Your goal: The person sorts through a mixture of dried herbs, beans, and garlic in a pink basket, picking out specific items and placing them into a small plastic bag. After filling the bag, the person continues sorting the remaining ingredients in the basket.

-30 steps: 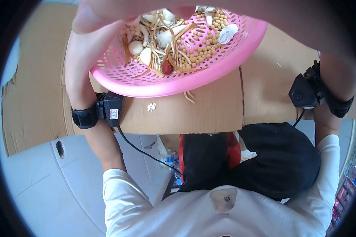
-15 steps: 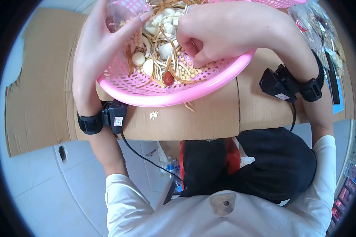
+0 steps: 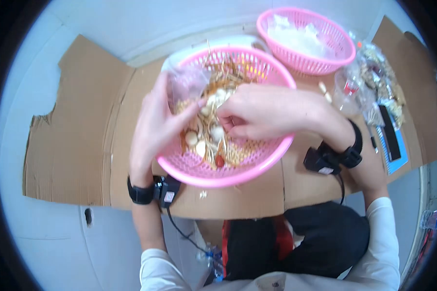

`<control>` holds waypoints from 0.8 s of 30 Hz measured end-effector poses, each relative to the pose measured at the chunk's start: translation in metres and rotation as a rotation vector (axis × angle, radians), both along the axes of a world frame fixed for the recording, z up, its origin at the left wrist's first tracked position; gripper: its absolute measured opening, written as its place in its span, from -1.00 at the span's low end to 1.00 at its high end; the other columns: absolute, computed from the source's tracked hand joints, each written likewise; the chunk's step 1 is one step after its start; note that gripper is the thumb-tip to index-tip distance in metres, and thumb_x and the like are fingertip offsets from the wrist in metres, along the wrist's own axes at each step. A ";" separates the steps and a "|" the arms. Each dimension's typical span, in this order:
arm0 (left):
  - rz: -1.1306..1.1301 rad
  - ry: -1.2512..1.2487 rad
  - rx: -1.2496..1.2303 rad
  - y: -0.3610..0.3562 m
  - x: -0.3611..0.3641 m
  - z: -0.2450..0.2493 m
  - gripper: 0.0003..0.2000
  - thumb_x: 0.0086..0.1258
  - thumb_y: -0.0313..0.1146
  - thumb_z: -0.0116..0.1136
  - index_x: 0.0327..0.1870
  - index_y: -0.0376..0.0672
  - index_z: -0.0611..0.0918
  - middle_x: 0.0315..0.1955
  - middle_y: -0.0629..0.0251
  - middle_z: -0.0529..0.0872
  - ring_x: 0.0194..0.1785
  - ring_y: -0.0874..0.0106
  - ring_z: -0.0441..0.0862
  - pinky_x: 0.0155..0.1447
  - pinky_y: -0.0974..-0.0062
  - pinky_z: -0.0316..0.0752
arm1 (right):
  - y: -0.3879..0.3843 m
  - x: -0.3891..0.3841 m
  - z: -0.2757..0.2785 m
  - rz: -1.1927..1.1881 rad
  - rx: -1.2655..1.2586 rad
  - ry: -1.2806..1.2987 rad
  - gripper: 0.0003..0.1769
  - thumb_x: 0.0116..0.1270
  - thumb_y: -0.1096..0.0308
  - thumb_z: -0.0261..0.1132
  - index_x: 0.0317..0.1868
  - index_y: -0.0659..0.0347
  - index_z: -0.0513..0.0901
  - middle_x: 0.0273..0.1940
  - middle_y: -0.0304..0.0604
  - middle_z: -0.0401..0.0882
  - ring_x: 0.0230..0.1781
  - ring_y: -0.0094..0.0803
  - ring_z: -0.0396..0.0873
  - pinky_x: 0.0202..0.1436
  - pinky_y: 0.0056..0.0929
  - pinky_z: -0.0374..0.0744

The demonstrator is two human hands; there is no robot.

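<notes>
A pink plastic basket (image 3: 213,181) holds dried foods in front of me: yellow soybeans (image 3: 245,149), thin pale and brown roots, white round slices (image 3: 192,138) and a red date (image 3: 220,161). On the basket's left side, my left hand (image 3: 155,123) grips a clear plastic bag (image 3: 187,81) between thumb and fingers, with beans showing near its lower part. My right hand (image 3: 264,110) reaches in from the right, its fingers pinched together above the food. Whatever lies between those fingertips is hidden and blurred.
Behind to the right stands a second pink basket (image 3: 296,62) with clear plastic bags (image 3: 306,41) in it. Filled packets (image 3: 378,72) lie along the right side, near a blue notebook (image 3: 398,162) with a black object (image 3: 389,133) on it. Cardboard (image 3: 247,206) covers the table.
The camera has tilted up, so the far basket and notebook now show fully. My right hand has shifted left across the food, from the soybeans toward the bag. My left hand still holds the bag.
</notes>
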State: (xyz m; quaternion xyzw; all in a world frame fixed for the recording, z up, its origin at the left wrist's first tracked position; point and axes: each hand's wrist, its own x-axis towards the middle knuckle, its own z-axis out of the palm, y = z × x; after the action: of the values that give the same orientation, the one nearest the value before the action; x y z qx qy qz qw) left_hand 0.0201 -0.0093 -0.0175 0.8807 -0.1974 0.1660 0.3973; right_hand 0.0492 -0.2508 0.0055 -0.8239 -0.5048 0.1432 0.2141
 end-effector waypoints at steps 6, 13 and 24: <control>0.025 0.076 0.034 -0.004 -0.009 0.013 -0.38 0.33 -0.22 0.53 0.28 -0.34 0.48 -0.11 -0.09 0.80 -0.02 0.06 0.81 0.06 0.18 0.64 | -0.002 0.014 0.021 -0.162 0.341 -0.065 -0.66 0.65 0.23 0.17 -0.27 0.32 0.56 -0.49 -0.15 0.53 -0.55 -0.35 0.55 -0.37 -0.29 0.55; -0.077 -0.045 0.082 0.001 -0.009 0.003 -0.34 0.28 -0.23 0.54 0.33 -0.32 0.48 -0.11 -0.01 0.75 -0.01 0.06 0.76 0.08 0.16 0.60 | 0.017 0.017 -0.001 -0.287 0.834 0.239 -0.79 0.68 0.28 0.23 -0.07 0.26 0.64 -0.37 -0.39 0.57 -0.57 -0.80 0.36 -0.57 -0.67 0.26; -0.121 0.041 0.060 0.002 -0.009 0.001 -0.31 0.25 -0.28 0.56 0.37 -0.29 0.48 -0.22 0.04 0.70 -0.12 0.15 0.71 -0.02 0.23 0.60 | 0.016 0.014 -0.007 -0.292 0.908 0.006 -0.86 0.43 0.45 0.42 -0.07 0.31 0.80 -0.57 -0.33 0.58 -0.62 -0.75 0.38 -0.53 -0.59 0.30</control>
State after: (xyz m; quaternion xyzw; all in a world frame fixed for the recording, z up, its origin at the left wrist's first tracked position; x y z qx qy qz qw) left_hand 0.0109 -0.0070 -0.0170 0.8819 -0.2468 0.1178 0.3840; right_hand 0.0628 -0.2351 -0.0018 -0.7090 -0.3945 -0.1210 0.5718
